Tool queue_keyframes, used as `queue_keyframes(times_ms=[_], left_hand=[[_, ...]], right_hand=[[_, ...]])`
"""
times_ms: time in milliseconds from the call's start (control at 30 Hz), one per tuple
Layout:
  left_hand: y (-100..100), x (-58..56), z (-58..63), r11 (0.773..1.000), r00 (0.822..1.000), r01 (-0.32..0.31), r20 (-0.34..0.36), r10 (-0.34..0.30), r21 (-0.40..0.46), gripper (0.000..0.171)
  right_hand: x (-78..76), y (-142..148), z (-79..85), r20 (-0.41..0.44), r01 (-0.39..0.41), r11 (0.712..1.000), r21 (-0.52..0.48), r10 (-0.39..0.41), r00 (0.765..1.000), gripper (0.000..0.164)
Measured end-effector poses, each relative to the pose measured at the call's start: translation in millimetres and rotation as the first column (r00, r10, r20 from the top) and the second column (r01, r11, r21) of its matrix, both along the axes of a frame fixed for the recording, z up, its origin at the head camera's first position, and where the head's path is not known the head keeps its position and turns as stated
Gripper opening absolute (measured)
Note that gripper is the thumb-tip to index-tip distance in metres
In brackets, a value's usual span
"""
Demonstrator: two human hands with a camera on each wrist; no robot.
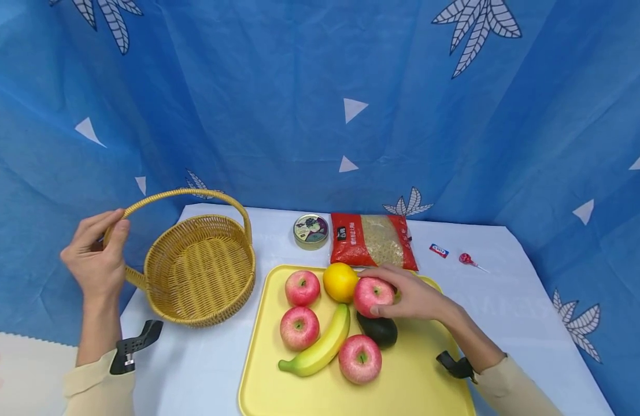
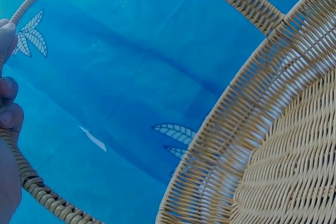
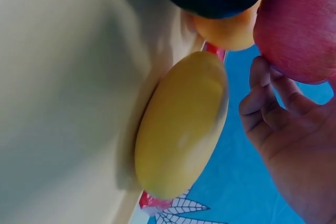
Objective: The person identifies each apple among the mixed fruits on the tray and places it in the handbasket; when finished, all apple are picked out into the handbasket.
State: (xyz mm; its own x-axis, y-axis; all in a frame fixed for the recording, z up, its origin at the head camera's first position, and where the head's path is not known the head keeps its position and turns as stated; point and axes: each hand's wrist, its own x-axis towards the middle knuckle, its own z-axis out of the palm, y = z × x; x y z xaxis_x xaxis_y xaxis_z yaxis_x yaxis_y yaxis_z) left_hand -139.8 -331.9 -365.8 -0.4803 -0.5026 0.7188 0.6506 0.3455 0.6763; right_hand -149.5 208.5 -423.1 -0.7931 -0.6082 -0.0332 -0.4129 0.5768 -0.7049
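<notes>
My left hand (image 1: 98, 251) grips the handle of a woven basket (image 1: 200, 271), whose floor is bare. The left wrist view shows fingers (image 2: 10, 114) curled round the handle beside the basket's rim (image 2: 220, 114). Over a yellow tray (image 1: 418, 378), my right hand (image 1: 415, 294) holds a red apple (image 1: 374, 296) between thumb and fingers. In the right wrist view this apple (image 3: 299, 30) appears above the tray. Close by are an orange (image 1: 340, 282) and a dark avocado (image 1: 379, 332). A yellow mango (image 3: 184, 124) lies under the right hand, mostly hidden in the head view.
The tray also bears a banana (image 1: 322, 346) and more apples (image 1: 302, 288), (image 1: 299, 328), (image 1: 360, 359). Behind it stand a round tin (image 1: 310, 231) and a red bag (image 1: 372, 240). A small wrapped candy (image 1: 439, 250) and a lollipop (image 1: 468, 259) lie at right.
</notes>
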Motion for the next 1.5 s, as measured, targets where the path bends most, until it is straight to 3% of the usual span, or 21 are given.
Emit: queue_keyframes(times_ms=[367,933,1500], left_hand=[[-1.0,0.9,-1.9,1.000,1.000,0.020,-0.021,-0.020,0.008,0.018],[-1.1,-0.6,-3.4,0.999,0.998,0.042,-0.055,-0.041,0.025,0.018],[-0.8,-0.5,-2.4,0.999,0.999,0.034,-0.033,-0.033,0.029,0.020]], right_hand=[[-4.6,-14.7,-1.5,-0.008,-0.038,0.999,0.001,0.038,0.999,0.064],[-20.8,-33.1,14.0,-0.027,-0.094,0.996,0.013,0.094,0.995,0.067],[-29.8,-53.0,20.4,-0.089,-0.129,0.990,0.064,0.135,0.987,0.066]])
